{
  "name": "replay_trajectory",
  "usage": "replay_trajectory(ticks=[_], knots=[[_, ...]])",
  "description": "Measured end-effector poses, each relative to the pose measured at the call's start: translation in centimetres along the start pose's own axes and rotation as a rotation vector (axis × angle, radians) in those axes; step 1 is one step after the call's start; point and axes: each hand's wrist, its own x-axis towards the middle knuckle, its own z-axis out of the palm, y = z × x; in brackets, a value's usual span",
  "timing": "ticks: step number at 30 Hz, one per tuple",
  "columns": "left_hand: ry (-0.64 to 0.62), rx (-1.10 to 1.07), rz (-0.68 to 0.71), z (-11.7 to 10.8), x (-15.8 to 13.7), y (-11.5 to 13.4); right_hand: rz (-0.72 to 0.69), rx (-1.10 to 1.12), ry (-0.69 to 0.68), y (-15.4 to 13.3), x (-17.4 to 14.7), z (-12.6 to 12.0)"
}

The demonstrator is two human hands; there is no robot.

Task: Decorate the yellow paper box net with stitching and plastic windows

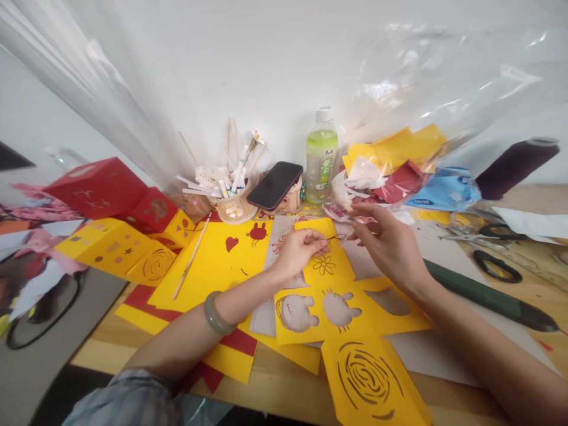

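Note:
My left hand (303, 253), with a bracelet on its wrist, is closed in a pinch over a yellow paper cutout (288, 322). At its fingertips sticks out a thin dark looped piece (336, 237), too small to name surely. To the right, my right hand (385, 239) hovers with thumb and fingers apart, near that piece and holding nothing I can see. The cross-shaped yellow cutout lies flat beneath both hands. It carries a flower outline, two rabbit-head openings, a curved opening and a cut spiral. A grey cutting board (271, 236) shows under it.
Red and yellow paper boxes (102, 189) stand at the left. Behind are a basket of pens (233, 207), a phone (276, 184) and a green drink bottle (322, 157). Scissors (492, 234) and a long dark-green tool (492, 296) lie at the right. A wooden stick (191, 257) rests on yellow sheets.

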Motion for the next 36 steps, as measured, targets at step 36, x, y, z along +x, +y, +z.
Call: replay_trajectory(ticks=[36], knots=[[0.061, 0.01, -0.027, 0.1, -0.6, 1.0, -0.161, -0.22, -0.414, 1.0, 0.7, 0.3]])
